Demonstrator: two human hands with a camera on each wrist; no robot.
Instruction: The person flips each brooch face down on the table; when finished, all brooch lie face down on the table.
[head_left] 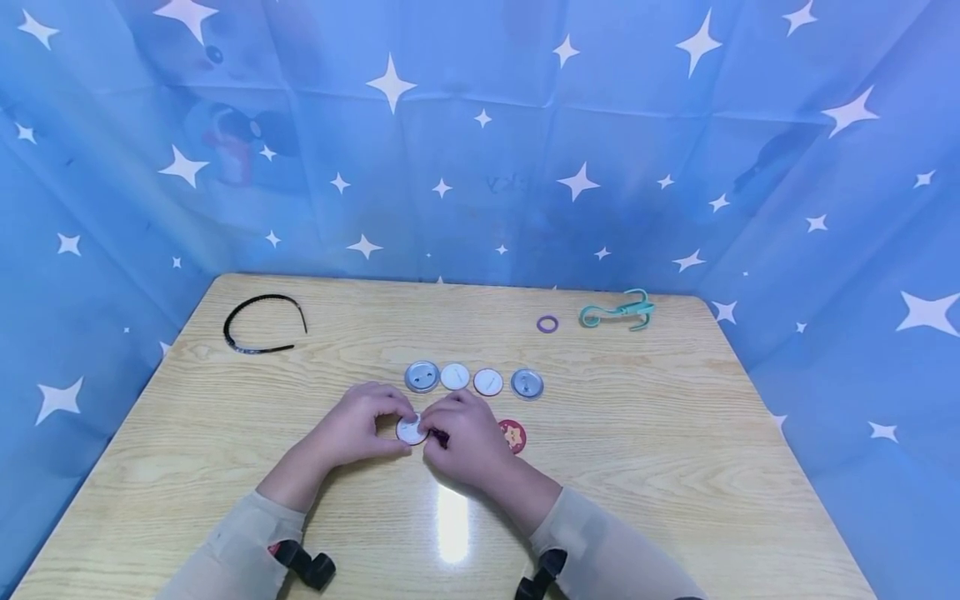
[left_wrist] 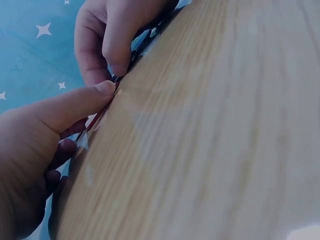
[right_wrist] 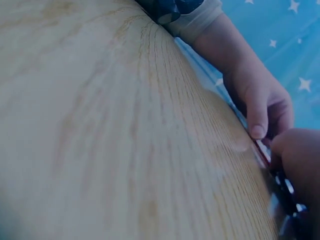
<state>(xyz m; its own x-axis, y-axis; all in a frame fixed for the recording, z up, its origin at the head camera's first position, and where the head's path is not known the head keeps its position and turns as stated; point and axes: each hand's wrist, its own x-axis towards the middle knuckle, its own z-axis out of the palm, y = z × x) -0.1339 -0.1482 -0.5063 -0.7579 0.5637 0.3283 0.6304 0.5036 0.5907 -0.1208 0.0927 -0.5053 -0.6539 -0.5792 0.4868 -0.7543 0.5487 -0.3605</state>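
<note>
A round pin-back badge (head_left: 410, 430) lies white back up on the table between the two hands. My left hand (head_left: 369, 423) grips its left edge between thumb and fingers. In the left wrist view, the left thumb (left_wrist: 104, 88) is at the badge's red rim. My right hand (head_left: 467, 437) pinches at the badge's right side with curled fingers. A dark, shiny thing (right_wrist: 286, 192) shows under the right hand; most of it is hidden. Just right of that hand, a red badge with an orange star (head_left: 513, 436) is partly covered.
Beyond the hands, a row holds a silver-backed badge (head_left: 422, 377), two white-backed badges (head_left: 454, 376) and another silver-backed badge (head_left: 527, 384). A black headband (head_left: 238, 342) lies far left. A purple hair tie (head_left: 547, 324) and a teal clip (head_left: 618, 312) lie far right.
</note>
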